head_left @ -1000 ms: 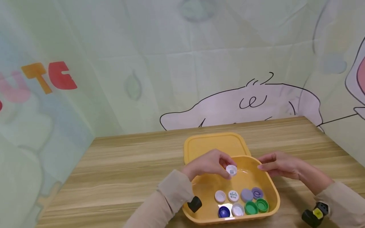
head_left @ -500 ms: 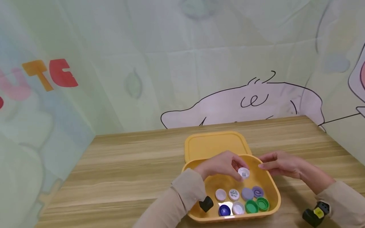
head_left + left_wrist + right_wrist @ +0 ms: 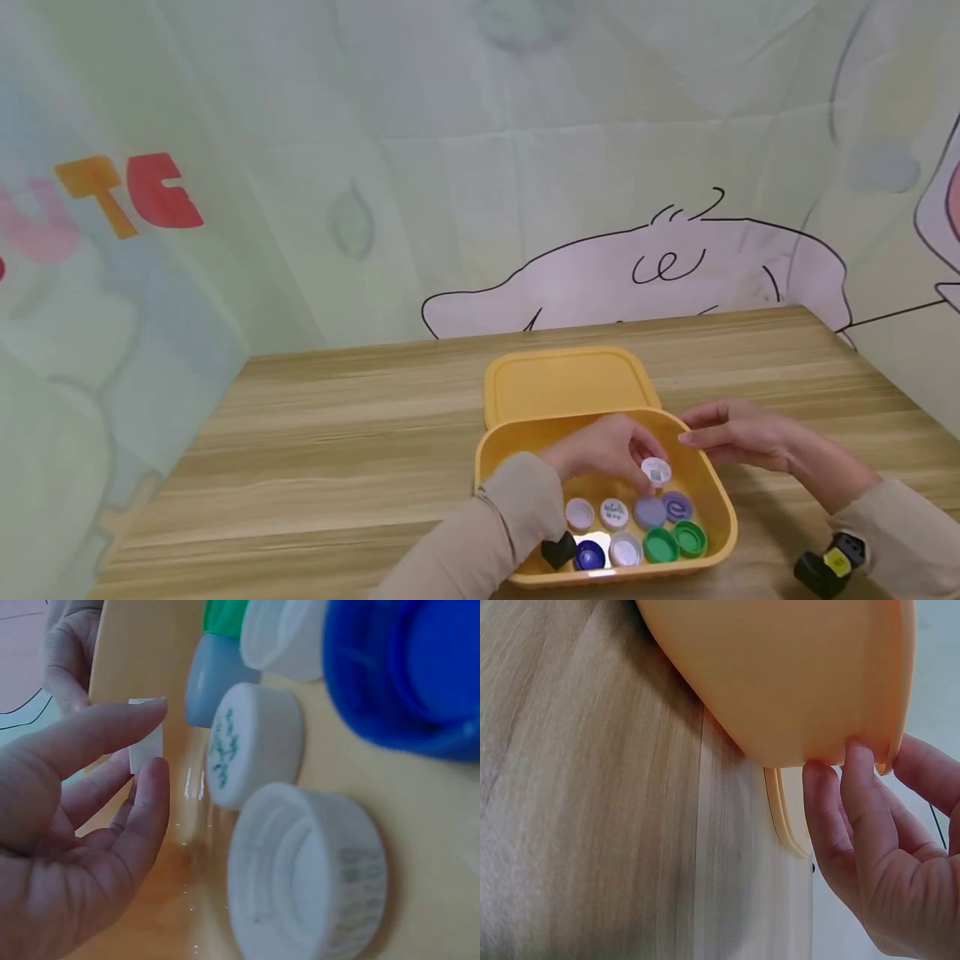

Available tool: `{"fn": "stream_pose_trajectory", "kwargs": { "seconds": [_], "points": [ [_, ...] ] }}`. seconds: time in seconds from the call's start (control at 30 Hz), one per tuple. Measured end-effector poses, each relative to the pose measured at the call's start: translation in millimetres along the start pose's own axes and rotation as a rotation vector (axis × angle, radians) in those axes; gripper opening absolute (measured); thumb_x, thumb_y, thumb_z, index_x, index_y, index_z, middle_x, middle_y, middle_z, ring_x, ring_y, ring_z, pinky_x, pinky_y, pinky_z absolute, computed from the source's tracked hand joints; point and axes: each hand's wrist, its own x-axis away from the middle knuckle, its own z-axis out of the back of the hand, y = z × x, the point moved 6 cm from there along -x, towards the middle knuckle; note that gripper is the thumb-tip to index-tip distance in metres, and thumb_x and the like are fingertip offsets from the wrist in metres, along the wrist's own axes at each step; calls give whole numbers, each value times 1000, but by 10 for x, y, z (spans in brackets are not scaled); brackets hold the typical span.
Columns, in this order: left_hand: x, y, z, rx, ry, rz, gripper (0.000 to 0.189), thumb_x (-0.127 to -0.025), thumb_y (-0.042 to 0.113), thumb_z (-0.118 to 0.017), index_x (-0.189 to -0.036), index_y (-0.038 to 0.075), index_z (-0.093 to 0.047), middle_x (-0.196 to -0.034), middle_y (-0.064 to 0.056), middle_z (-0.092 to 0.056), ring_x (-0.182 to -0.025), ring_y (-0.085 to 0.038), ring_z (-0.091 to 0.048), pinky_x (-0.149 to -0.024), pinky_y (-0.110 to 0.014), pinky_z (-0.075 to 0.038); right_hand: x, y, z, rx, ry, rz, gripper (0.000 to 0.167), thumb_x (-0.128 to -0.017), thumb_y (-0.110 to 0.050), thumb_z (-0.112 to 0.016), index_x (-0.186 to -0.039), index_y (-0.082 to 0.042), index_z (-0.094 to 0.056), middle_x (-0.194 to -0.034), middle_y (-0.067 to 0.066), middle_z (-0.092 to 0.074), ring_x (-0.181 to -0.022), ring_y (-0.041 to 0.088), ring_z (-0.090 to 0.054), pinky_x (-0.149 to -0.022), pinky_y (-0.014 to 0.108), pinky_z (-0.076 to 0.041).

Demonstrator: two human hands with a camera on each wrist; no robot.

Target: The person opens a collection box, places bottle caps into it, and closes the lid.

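Note:
My left hand (image 3: 611, 450) pinches a small white bottle cap (image 3: 656, 472) between thumb and fingertips, inside a yellow-orange plastic box (image 3: 555, 429). In the left wrist view the cap (image 3: 145, 742) stands edge-on, its ribbed side showing. Below it on the box floor lie a lilac cap (image 3: 650, 512) and a purple cap with a swirl (image 3: 677, 506). My right hand (image 3: 742, 435) grips the box's far right corner; in the right wrist view its thumb is at the rim and its fingers (image 3: 862, 802) press the outer wall.
Other caps lie in the box: a white one with green writing (image 3: 614, 514), a pale one (image 3: 580, 514), a dark blue one (image 3: 589, 556), a translucent white one (image 3: 626, 550) and green caps (image 3: 661, 545). The yellow lid (image 3: 570, 383) lies behind the box on the wooden table (image 3: 337, 467).
My left hand has carried the white cap rightward and nearer across the box, toward the lilac and purple caps. My right hand stays at the box corner.

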Motion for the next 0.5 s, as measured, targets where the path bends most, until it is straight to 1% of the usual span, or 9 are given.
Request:
{"fn": "stream_pose_trajectory", "kwargs": {
  "seconds": [0.13,0.23,0.5],
  "points": [
    [-29,3,-35,-34,11,-11,29,-69,-4,-76,-97,-1,-69,-77,4,-64,-67,0,-53,-66,-12,-46,-9,13,9,-4,-7,3,40,-90,-6,-59,-125,12,-50,-108,8,-65,-96,22,-64,-84,37,-51],
    [-43,1,-51,-42,17,-13,29,-69,-3,-77,-97,-1,-69,-77,4,-64,-67,0,-53,-66,-11,-46,-12,16,14,-1,-5,0,40,-90,-7,-59,-125,11,-50,-109,8,-65,-96,21,-64,-84,37,-51],
    [-58,-35,-80,2,14,5,27,-72,-2,-76,-97,-3,-68,-75,3,-63,-66,0,-53,-64,-12,-46,0,-7,1,-3,0,-8,41,-89,-9,-61,-124,10,-52,-109,8,-65,-97,22,-64,-85,38,-50]
  ]
}}
